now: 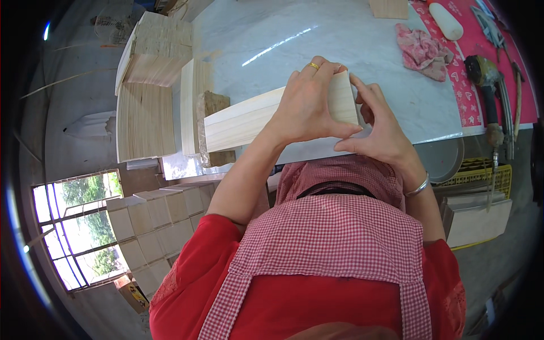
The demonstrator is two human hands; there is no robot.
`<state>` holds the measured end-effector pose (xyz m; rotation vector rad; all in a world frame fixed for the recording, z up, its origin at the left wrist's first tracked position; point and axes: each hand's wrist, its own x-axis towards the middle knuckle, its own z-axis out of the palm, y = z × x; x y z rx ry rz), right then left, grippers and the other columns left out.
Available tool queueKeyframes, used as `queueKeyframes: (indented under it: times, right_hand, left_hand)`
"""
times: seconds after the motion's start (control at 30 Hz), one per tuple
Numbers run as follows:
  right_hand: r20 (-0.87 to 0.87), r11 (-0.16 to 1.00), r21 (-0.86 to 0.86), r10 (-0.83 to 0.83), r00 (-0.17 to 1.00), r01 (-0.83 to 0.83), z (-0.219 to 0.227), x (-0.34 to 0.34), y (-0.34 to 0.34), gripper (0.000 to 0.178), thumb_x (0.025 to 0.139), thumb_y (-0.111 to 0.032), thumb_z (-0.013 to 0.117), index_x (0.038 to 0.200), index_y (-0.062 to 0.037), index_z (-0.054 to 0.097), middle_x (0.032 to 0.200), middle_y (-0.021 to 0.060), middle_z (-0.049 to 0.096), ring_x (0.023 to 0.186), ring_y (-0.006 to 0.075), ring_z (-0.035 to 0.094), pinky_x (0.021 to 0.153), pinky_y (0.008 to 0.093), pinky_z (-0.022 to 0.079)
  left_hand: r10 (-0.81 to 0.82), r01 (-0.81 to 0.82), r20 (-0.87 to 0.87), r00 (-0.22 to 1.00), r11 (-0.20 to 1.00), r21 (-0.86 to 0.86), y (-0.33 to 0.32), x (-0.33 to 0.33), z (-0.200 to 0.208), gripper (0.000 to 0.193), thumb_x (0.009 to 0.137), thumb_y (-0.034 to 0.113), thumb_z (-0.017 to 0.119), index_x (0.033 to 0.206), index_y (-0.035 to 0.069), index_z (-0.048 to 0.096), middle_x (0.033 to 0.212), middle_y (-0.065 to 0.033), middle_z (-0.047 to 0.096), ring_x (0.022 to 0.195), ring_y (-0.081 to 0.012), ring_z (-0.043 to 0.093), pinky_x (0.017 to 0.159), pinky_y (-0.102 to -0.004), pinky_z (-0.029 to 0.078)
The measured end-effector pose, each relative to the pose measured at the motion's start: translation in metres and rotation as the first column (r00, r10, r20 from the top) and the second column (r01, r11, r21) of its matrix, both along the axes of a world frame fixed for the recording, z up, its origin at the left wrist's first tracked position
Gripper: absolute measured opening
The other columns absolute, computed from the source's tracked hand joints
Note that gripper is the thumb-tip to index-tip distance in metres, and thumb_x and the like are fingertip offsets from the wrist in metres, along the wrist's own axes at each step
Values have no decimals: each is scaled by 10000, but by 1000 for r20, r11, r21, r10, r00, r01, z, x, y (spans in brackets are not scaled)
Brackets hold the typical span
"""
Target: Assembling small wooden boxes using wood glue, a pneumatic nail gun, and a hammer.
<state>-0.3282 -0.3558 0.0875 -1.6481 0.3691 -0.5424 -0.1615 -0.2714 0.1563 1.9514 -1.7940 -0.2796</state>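
Observation:
A long pale wooden board (238, 122) lies over the near part of the table, its left end against a rough-edged wooden block (214, 105). My left hand (309, 107) is laid across the board toward its right end, fingers over the far edge and thumb along the near side. Around that right end curls my right hand (382, 122), its index fingertip at the far corner and its thumb low by the near edge. The two thumbs nearly meet. Part of the right-hand fingers' contact with the board is hidden.
Stacked wooden boards (146, 119) stand at the table's left end. A pink cloth (422, 51), a white bottle (445, 21) and a power tool (484, 85) with a hose lie at the right. A yellow crate (481, 173) sits below right; more wooden pieces (158, 212) are piled below left.

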Motion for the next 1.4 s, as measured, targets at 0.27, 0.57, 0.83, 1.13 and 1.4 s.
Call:
queueKeyframes:
  times: [0.27, 0.57, 0.83, 1.13, 1.4]
  right_hand:
    - [72, 998, 4, 61, 996, -61, 19, -12, -13, 1007, 604, -262, 934, 1463, -47, 454, 1041, 28, 463, 854, 138, 494, 699, 291, 420]
    - [165, 317, -819, -669, 725, 479, -35, -27, -138, 289, 877, -111, 673, 1148, -10, 675, 1026, 143, 610, 908, 283, 596, 780, 379, 477]
    - [-29, 421, -851, -633, 774, 313, -30, -27, -163, 184, 878, -186, 698, 902, -6, 669, 962, 98, 627, 861, 303, 629, 740, 409, 509]
    - [167, 999, 32, -33, 985, 28, -28, 31, -69, 315, 974, -347, 633, 1044, -47, 700, 908, -27, 632, 790, 73, 534, 661, 252, 441]
    - [28, 886, 341, 325, 945, -315, -30, 41, -68, 343, 1007, -369, 570, 925, -60, 694, 742, -83, 502, 639, 33, 410, 564, 208, 337]
  left_hand:
    - [22, -21, -22, 1000, 999, 33, -3, -2, 0, 906, 491, 399, 889, 1220, -22, 554, 1116, -151, 573, 992, -318, 592, 844, -403, 424]
    - [21, -20, -13, 1000, 997, 77, 2, -3, 4, 896, 515, 412, 889, 1231, -9, 553, 1124, -154, 571, 1005, -327, 583, 852, -410, 420]
    - [35, -36, -55, 998, 999, -12, 2, -4, 4, 899, 520, 403, 892, 1246, 0, 545, 1129, -156, 570, 999, -334, 578, 856, -413, 422]
    - [28, -29, 2, 1000, 997, 77, -1, -4, 5, 893, 501, 396, 895, 1223, 12, 534, 1138, -155, 566, 1014, -332, 573, 860, -406, 424]
    - [27, -27, -2, 1000, 998, 53, -2, -4, 3, 881, 491, 385, 894, 1207, 15, 538, 1123, -147, 566, 1012, -321, 569, 859, -405, 420]
